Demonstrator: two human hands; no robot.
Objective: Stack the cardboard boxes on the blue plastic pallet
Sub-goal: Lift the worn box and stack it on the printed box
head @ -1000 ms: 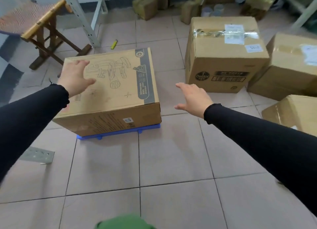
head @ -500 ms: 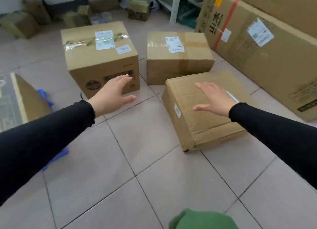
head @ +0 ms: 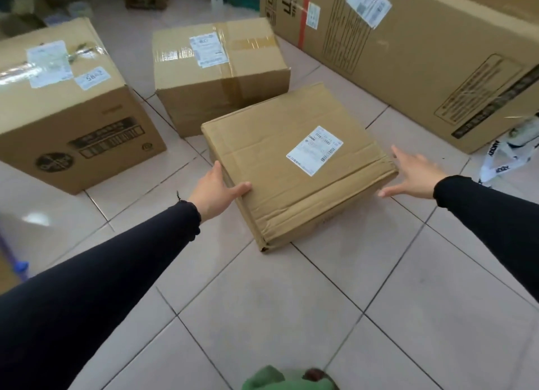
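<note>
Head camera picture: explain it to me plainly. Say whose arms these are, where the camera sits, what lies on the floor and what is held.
No machine here: a person wears the camera on the head, looking down at their own arms. The left hand touches the left edge of a flat cardboard box lying on the tiled floor; the right hand is open beside its right corner. Nothing is lifted yet. Two taller boxes stand behind, and a very large carton lies at the right.
</note>
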